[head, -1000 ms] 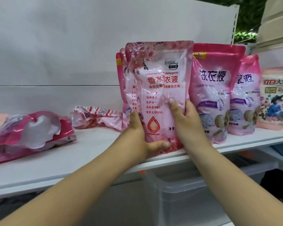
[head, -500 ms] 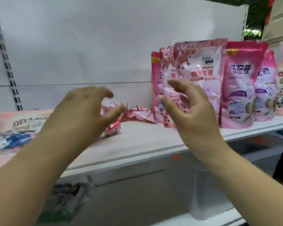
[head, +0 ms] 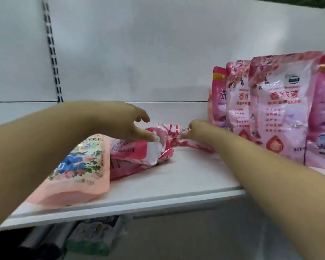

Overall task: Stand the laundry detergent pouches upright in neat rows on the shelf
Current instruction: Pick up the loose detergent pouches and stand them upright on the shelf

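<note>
Right now the white shelf (head: 186, 177) runs across the middle of the frame, with a white back panel (head: 139, 53) filling the upper part. At the right, a row of pink detergent pouches (head: 281, 109) stands upright, the last one cut off by the right edge. Lower left lies a pale peach floral pouch (head: 79, 169) flat on the shelf, partly covered by the forearm. Just beside it, towards the centre, a bright pink pouch (head: 139, 156) lies on its side, and behind it a crumpled red-and-white pouch (head: 178, 136) also lies flat. The left hand (head: 120, 122) is spread fairly wide, its fingertips touching the bright pink pouch. The right hand (head: 199, 133) reaches to the crumpled pouch; it looks narrowed, but blur hides whether it actually grips. Things below the shelf are too blurred to name.
</note>
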`<state>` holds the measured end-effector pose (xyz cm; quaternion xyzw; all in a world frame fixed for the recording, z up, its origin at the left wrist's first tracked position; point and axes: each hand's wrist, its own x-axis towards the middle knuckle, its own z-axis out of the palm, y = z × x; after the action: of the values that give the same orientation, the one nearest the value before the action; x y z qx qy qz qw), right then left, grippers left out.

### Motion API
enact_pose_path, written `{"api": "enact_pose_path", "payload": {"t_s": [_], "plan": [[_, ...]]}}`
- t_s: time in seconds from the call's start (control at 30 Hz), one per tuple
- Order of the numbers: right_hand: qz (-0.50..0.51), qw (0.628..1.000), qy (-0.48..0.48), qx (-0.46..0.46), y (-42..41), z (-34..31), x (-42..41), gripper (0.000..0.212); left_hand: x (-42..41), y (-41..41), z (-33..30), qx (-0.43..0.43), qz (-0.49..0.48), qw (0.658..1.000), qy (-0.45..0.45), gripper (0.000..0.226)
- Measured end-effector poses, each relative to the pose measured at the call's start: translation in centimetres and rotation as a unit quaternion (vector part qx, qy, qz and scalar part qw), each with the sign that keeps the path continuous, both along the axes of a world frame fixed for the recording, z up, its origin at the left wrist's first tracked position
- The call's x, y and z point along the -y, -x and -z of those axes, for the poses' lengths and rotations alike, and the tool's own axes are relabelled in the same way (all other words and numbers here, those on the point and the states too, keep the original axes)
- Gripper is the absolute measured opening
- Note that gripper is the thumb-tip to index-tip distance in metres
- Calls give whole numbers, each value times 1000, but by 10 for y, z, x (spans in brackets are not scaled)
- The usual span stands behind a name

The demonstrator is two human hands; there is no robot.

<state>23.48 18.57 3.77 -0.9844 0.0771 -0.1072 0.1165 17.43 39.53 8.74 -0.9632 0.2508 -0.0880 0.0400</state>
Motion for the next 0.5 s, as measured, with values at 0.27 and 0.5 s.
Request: {"api": "enact_pose_path", "payload": {"t_s": [0.27,0.5], "plan": [[18,1000,-8,23,-51,2,16,44,22,-51,13,-126,57,983,124,80],[-28,978,-90,185,-33,-23,-5,40,14,-76,40,31,131,907,398,70]]}}
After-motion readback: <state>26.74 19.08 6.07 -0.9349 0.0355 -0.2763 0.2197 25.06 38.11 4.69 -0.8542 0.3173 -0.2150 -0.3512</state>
